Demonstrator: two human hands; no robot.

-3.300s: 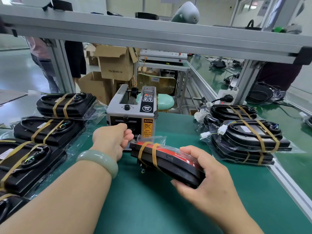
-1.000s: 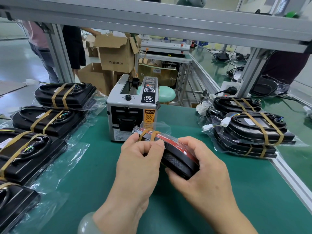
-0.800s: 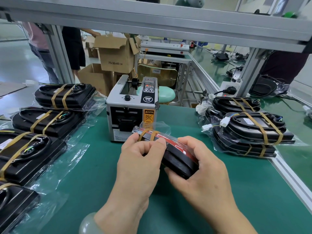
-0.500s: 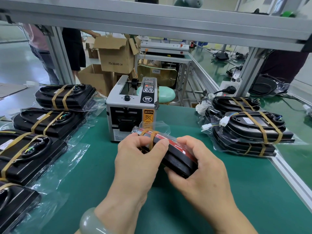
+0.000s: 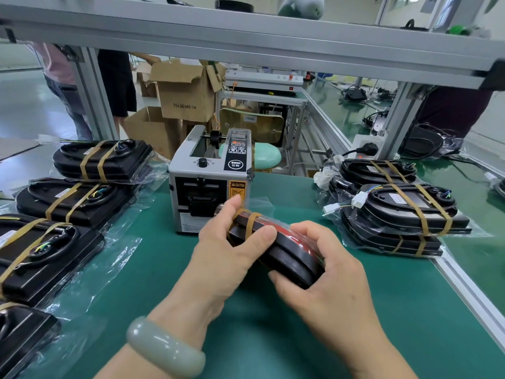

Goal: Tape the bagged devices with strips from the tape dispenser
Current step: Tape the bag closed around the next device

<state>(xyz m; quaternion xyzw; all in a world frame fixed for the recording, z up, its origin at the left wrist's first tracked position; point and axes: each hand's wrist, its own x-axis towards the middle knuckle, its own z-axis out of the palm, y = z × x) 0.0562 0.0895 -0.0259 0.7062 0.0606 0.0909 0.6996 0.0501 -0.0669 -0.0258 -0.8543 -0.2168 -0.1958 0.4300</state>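
A black bagged device [image 5: 287, 255] with a red face is tilted on edge above the green table. My right hand [image 5: 322, 269] grips its near end from below and the side. My left hand [image 5: 229, 247] holds its far end, thumb pressing down on the brown tape strips [image 5: 250, 222] wrapped round it, fingers behind. The grey tape dispenser [image 5: 207, 184] stands just behind the device, its outlet slot facing me.
Several taped bagged devices [image 5: 71, 201] lie in a row along the left. A stack of taped devices [image 5: 401, 209] sits at the right by the table's aluminium edge [image 5: 470, 291]. An aluminium shelf beam [image 5: 246, 42] crosses overhead. Cardboard boxes [image 5: 185, 97] and people stand beyond.
My left hand left the dispenser, came back to the device's far end and now smooths the tape there with the thumb. The right hand kept its hold.
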